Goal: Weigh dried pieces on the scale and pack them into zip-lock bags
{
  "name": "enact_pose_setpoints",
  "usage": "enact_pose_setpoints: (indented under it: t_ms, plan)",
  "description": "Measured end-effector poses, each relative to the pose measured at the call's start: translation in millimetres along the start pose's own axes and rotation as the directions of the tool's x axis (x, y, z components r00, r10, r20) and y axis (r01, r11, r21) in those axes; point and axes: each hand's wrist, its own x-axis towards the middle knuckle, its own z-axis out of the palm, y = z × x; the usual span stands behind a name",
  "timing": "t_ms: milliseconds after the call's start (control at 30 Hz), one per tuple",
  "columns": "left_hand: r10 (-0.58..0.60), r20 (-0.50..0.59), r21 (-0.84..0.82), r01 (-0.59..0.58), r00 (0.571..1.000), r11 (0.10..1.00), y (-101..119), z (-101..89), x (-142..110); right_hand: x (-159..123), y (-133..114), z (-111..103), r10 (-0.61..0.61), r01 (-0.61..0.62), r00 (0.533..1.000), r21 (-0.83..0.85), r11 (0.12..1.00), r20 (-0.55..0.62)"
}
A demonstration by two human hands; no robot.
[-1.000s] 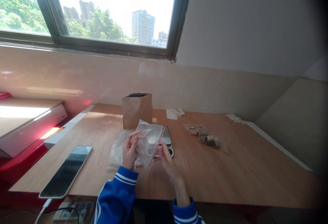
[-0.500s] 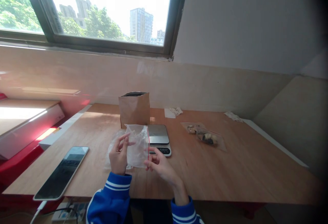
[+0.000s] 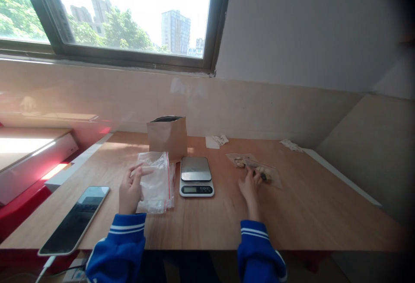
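Note:
My left hand (image 3: 130, 191) pinches a clear zip bag (image 3: 154, 181) with a red seal line along its right side. The bag looks flat, with nothing visible in it, and is held above more clear bags (image 3: 171, 196) on the table. My right hand (image 3: 249, 189) reaches out with its fingers apart, fingertips at the near left edge of a filled clear bag (image 3: 274, 177). Pale and dark pieces show inside that bag. It overlaps a second filled bag (image 3: 231, 157) with pale slices. Between my hands stands a white kitchen scale (image 3: 196, 175) with a steel plate.
An open brown paper pouch (image 3: 167, 138) stands upright behind the scale. A phone (image 3: 76, 218) with a white charging cable (image 3: 47, 268) lies at the left. Crumpled white pieces (image 3: 220, 139) rest near the wall, with another scrap (image 3: 291, 145) farther right.
My right hand has let go of the empty zip bag and moved right to the filled bags. My left hand has carried the empty bag left, uncovering the scale.

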Motion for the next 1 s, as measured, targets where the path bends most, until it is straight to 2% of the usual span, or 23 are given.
enact_pose_setpoints:
  t_ms: [67, 167, 267, 367, 433, 500, 533, 600, 633, 700, 767, 833, 900, 1000]
  plan:
    - [-0.07, 0.089, 0.056, 0.065, 0.994, 0.996, -10.9, -1.6, 2.2, 11.0, 9.4, 2.0, 0.003, -0.004, 1.0, -0.117, 0.993, -0.013]
    - [-0.183, 0.214, 0.204, 0.139, 0.96, 0.969, -27.1, -5.4, 6.2, 16.8, 19.6, 0.8, 0.012, -0.027, 0.997, -0.181, 0.983, -0.082]
    - [-0.208, 0.242, 0.347, 0.115, 0.948, 0.931, -43.6, -9.4, 10.8, 18.0, 22.6, -4.1, 0.018, -0.039, 0.99, -0.152, 0.988, -0.139]
    - [-0.053, 0.198, 0.498, -0.054, 0.979, 0.866, -57.7, -12.4, 14.5, 15.5, 13.2, -17.9, 0.038, -0.05, 0.975, -0.053, 0.997, -0.217]
    - [0.089, 0.119, 0.624, -0.144, 0.989, 0.768, -62.9, -12.8, 15.0, 7.9, -1.1, -35.4, 0.026, -0.02, 0.946, 0.023, 1.0, -0.324]
    - [0.161, 0.017, 0.718, -0.124, 0.987, 0.685, -63.1, -11.5, 13.0, -6.0, -20.7, -58.6, -0.005, 0.061, 0.896, 0.112, 0.992, -0.444]
    - [0.171, -0.029, 0.735, -0.095, 0.985, 0.672, -61.1, -9.9, 10.9, -14.8, -31.8, -71.1, 0.015, 0.089, 0.859, 0.178, 0.98, -0.511]
    - [0.184, -0.087, 0.706, -0.069, 0.979, 0.705, -52.5, -4.6, 4.1, -33.5, -54.9, -93.9, 0.13, 0.129, 0.806, 0.386, 0.913, -0.578]
    - [0.195, -0.095, 0.665, -0.084, 0.976, 0.742, -46.0, -0.5, -0.7, -42.3, -66.5, -103.0, 0.221, 0.131, 0.794, 0.515, 0.847, -0.566]
    - [0.213, -0.047, 0.517, -0.159, 0.976, 0.841, -29.7, 11.1, -13.5, -56.6, -89.1, -114.3, 0.34, 0.091, 0.849, 0.745, 0.661, -0.406]
    - [0.132, 0.189, 0.268, -0.18, 0.973, 0.946, -11.4, 26.2, -29.7, -66.5, -110.0, -117.1, 0.368, 0.01, 0.906, 0.88, 0.475, -0.208]
    - [0.081, 0.393, 0.046, -0.107, 0.916, 0.993, 5.0, 42.1, -46.6, -73.7, -128.5, -114.5, 0.354, -0.083, 0.934, 0.94, 0.331, -0.042]
    - [0.079, 0.528, -0.039, -0.068, 0.846, 0.997, 16.0, 54.9, -60.4, -80.0, -143.1, -109.7, 0.31, -0.164, 0.947, 0.958, 0.234, 0.086]
    - [0.077, 0.57, -0.058, -0.054, 0.818, 0.997, 21.6, 63.2, -70.5, -87.3, -154.8, -101.4, 0.218, -0.254, 0.952, 0.953, 0.166, 0.216]
